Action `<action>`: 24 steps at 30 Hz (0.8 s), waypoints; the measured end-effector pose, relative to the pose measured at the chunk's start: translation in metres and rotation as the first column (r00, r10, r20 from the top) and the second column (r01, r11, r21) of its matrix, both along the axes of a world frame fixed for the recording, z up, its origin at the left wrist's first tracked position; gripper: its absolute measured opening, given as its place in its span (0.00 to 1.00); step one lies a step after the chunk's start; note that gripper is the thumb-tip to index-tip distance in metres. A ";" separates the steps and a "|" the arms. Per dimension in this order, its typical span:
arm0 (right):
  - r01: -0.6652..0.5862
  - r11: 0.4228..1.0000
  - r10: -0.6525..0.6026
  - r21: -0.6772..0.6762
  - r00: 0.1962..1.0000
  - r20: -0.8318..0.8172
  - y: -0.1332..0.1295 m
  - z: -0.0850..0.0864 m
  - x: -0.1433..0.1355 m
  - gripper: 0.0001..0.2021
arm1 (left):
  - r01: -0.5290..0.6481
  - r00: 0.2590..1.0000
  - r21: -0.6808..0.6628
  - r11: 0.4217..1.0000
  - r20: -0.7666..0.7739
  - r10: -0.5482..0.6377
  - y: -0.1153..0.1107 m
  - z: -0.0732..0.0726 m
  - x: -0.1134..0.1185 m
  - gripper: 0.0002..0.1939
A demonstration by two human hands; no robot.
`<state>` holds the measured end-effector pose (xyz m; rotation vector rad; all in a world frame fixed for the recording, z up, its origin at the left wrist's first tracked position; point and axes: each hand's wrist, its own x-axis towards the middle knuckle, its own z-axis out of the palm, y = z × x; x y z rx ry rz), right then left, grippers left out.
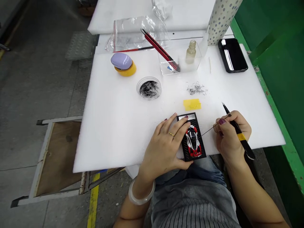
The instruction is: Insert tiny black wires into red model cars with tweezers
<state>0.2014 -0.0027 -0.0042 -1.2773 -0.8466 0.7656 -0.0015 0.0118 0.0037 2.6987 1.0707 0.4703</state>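
Observation:
A small red, white and black model car (192, 141) sits on a black textured display base (193, 122) near the front edge of the table. My left hand (163, 145) grips this base, with fingers along its far left side and thumb at its near edge. My right hand (230, 133) pinches a thin dark rod (207, 130), whose tip reaches the car's right side. Black tweezers with a yellow band (241, 136) are tucked in the same hand, points facing away from me. Just beyond the base lies a yellow strip (192, 104).
Loose black slivers (197, 89) lie beyond the strip, and a round clear dish (149, 88) holds more. Farther back are a clear tray (169, 68) with a glass bottle (190, 52) and red-handled tool (161, 50), a purple-and-yellow container (123, 64), and a black device (232, 55).

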 end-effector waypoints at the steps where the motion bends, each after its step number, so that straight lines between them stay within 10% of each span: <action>1: 0.009 1.000 -0.009 0.016 1.000 -0.022 0.000 0.003 0.001 0.11 | 0.002 1.000 0.000 1.000 0.004 -0.002 0.000 0.000 0.000 0.54; 6: 0.023 0.981 -0.078 0.192 0.956 0.284 0.027 0.042 0.021 0.09 | 0.019 0.998 -0.026 0.999 0.056 -0.018 0.000 0.000 -0.002 0.54; 12: -0.179 0.906 -0.221 0.385 0.575 0.788 0.133 0.105 0.042 0.12 | 0.034 0.986 -0.105 0.994 0.167 -0.016 -0.002 0.005 0.002 0.55; 18: -0.225 0.917 -0.166 0.330 0.536 0.828 0.204 0.094 0.033 0.10 | 0.055 0.974 -0.263 0.963 0.228 0.007 -0.001 0.013 0.003 0.61; 24: -0.318 0.926 0.026 0.205 0.593 0.805 0.193 0.083 0.044 0.16 | -0.002 0.925 -0.269 0.963 0.365 0.104 -0.003 0.009 0.007 0.54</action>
